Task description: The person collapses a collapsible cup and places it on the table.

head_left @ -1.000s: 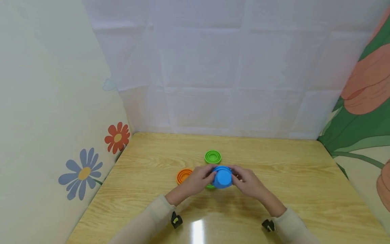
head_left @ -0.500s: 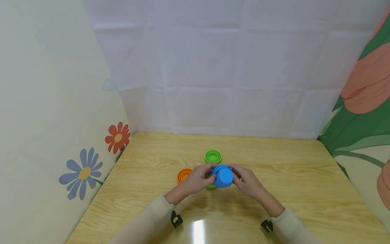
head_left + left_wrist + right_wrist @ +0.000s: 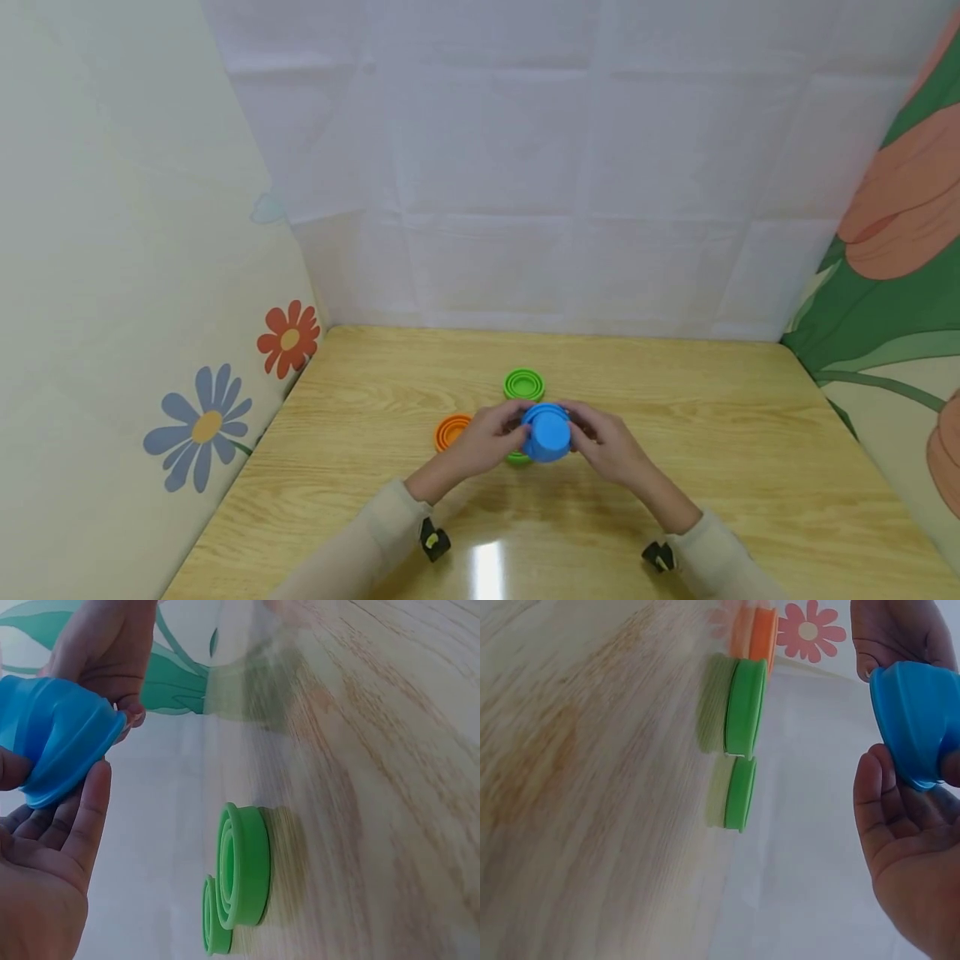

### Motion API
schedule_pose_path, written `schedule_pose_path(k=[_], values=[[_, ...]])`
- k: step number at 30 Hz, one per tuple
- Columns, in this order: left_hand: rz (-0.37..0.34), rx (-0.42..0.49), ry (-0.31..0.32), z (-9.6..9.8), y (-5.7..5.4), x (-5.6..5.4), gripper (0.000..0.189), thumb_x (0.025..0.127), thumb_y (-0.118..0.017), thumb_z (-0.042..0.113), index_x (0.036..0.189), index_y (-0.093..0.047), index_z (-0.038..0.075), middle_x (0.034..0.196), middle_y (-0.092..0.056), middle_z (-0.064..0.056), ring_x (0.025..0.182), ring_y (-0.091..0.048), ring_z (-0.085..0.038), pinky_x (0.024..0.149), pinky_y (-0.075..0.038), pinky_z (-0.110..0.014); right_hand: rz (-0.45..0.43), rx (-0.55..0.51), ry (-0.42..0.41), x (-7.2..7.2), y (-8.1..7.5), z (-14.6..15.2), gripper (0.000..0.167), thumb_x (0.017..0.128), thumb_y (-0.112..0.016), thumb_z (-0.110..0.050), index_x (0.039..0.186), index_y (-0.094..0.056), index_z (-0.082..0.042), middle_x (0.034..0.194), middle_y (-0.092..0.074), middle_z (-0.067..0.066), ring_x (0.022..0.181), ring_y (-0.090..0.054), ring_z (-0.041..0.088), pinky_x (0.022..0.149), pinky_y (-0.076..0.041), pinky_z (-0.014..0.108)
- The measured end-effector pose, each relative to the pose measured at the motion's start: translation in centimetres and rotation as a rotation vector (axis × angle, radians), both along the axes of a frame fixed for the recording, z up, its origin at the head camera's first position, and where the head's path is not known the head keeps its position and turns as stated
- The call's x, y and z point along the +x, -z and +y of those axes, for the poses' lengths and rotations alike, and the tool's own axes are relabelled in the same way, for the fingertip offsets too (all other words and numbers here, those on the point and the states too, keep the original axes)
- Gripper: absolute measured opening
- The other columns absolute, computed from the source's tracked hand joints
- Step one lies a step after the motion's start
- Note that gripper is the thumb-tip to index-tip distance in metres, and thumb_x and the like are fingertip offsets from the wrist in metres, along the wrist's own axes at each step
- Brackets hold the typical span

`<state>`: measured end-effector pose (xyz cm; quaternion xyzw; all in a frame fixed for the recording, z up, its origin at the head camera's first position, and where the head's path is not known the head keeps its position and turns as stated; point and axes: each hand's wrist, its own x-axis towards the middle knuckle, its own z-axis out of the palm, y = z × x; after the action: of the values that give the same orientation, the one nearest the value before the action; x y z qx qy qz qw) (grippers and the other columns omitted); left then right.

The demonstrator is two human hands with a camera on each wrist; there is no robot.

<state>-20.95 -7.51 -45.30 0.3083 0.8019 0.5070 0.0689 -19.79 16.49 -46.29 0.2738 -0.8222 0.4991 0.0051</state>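
Observation:
Between both hands, raised over the table, is a blue collapsible cup (image 3: pixel 550 435) with soft ridged walls. Its flat base faces the head camera and its wide rim points away. My left hand (image 3: pixel 491 437) grips it from the left, thumb pressing the wall and fingers at the rim. From the other side my right hand (image 3: pixel 609 446) holds it the same way. In the left wrist view the wall of the blue cup (image 3: pixel 56 742) looks dented near the thumb. The right wrist view shows the cup (image 3: pixel 915 720) with its sides partly extended.
On the wooden table (image 3: pixel 675 400) lie flattened ringed cups: a green one (image 3: pixel 523 385) at the back, an orange one (image 3: pixel 453 432) left, and another green one (image 3: pixel 518 458) mostly hidden under the blue cup. A white cloth (image 3: pixel 487 250) hangs behind the table.
The blue cup's base bulged toward the camera and tilted right half a second ago, and now sits slightly back left. Both hands stay in nearly the same place.

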Motion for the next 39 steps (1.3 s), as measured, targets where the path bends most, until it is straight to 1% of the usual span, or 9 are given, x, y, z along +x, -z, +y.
schedule_pose_path(k=[6, 14, 18, 22, 25, 28, 31, 35, 39], values=[[-0.044, 0.039, 0.034, -0.21, -0.33, 0.11, 0.033, 0.104, -0.054, 0.012, 0.135, -0.058, 0.002, 0.128, -0.067, -0.016, 0.111, -0.066, -0.025, 0.085, -0.059, -0.028, -0.005, -0.029, -0.004, 0.0, -0.1, 0.15, 0.033, 0.105, -0.053, -0.005, 0.137, -0.057, 0.001, 0.114, -0.07, 0.017, 0.084, -0.065, 0.01, 0.071, -0.06, 0.03], [-0.079, 0.037, 0.034, -0.09, -0.56, 0.09, 0.034, 0.109, -0.05, 0.025, 0.134, -0.059, 0.005, 0.128, -0.066, -0.014, 0.109, -0.066, -0.022, 0.088, -0.059, -0.031, 0.116, -0.003, -0.048, 0.1, -0.19, 0.3, 0.034, 0.104, -0.056, -0.008, 0.138, -0.061, -0.006, 0.119, -0.069, 0.01, 0.086, -0.061, 0.009, 0.072, -0.057, 0.026], [-0.088, 0.024, 0.036, 0.07, -0.74, 0.12, 0.033, 0.108, -0.05, 0.027, 0.132, -0.06, 0.006, 0.126, -0.067, -0.013, 0.108, -0.066, -0.021, 0.088, -0.059, -0.034, 0.119, 0.015, -0.049, 0.15, -0.35, 0.41, 0.034, 0.104, -0.056, -0.01, 0.138, -0.062, -0.006, 0.117, -0.069, 0.008, 0.092, -0.063, 0.01, 0.077, -0.057, 0.026], [-0.085, 0.026, 0.023, 0.13, -0.72, 0.06, 0.031, 0.109, -0.05, 0.022, 0.13, -0.06, 0.002, 0.12, -0.069, -0.016, 0.098, -0.067, -0.02, 0.081, -0.062, -0.039, 0.063, 0.017, -0.017, 0.14, -0.39, 0.43, 0.034, 0.106, -0.056, -0.016, 0.137, -0.062, -0.005, 0.123, -0.069, 0.01, 0.098, -0.064, 0.016, 0.08, -0.057, 0.027], [-0.094, 0.045, 0.005, 0.08, -0.66, 0.0, 0.029, 0.109, -0.049, 0.018, 0.127, -0.058, -0.002, 0.116, -0.069, -0.019, 0.095, -0.068, -0.021, 0.08, -0.062, -0.039, -0.024, -0.017, -0.002, 0.03, -0.34, 0.42, 0.036, 0.107, -0.054, -0.022, 0.138, -0.06, -0.004, 0.126, -0.067, 0.012, 0.104, -0.065, 0.022, 0.082, -0.059, 0.032], [-0.128, 0.072, -0.007, -0.02, -0.56, -0.01, 0.026, 0.108, -0.048, 0.015, 0.125, -0.056, -0.002, 0.114, -0.068, -0.02, 0.096, -0.068, -0.023, 0.08, -0.062, -0.035, -0.114, -0.078, -0.016, -0.14, -0.2, 0.45, 0.038, 0.107, -0.053, -0.023, 0.139, -0.057, -0.003, 0.128, -0.066, 0.016, 0.111, -0.065, 0.028, 0.087, -0.061, 0.041], [-0.155, 0.072, -0.024, -0.03, -0.48, 0.04, 0.023, 0.108, -0.05, 0.015, 0.124, -0.056, -0.001, 0.114, -0.067, -0.019, 0.098, -0.066, -0.024, 0.082, -0.062, -0.038, -0.146, -0.111, -0.045, -0.29, -0.05, 0.53, 0.036, 0.107, -0.053, -0.02, 0.138, -0.057, -0.002, 0.127, -0.065, 0.019, 0.111, -0.065, 0.03, 0.088, -0.06, 0.043], [-0.183, 0.028, -0.042, 0.17, -0.38, 0.07, 0.027, 0.107, -0.053, 0.024, 0.122, -0.059, 0.002, 0.113, -0.067, -0.016, 0.098, -0.065, -0.024, 0.081, -0.062, -0.046, -0.089, -0.061, -0.062, -0.43, 0.1, 0.48, 0.033, 0.106, -0.054, -0.017, 0.135, -0.06, -0.002, 0.125, -0.066, 0.016, 0.107, -0.065, 0.026, 0.085, -0.06, 0.035], [-0.201, -0.064, -0.046, 0.38, -0.25, -0.03, 0.032, 0.105, -0.056, 0.034, 0.121, -0.064, 0.007, 0.111, -0.068, -0.01, 0.094, -0.064, -0.019, 0.079, -0.061, -0.041, -0.016, -0.001, -0.068, -0.46, 0.29, 0.23, 0.032, 0.105, -0.056, -0.017, 0.132, -0.063, 0.0, 0.124, -0.068, 0.015, 0.105, -0.066, 0.024, 0.083, -0.057, 0.028]])
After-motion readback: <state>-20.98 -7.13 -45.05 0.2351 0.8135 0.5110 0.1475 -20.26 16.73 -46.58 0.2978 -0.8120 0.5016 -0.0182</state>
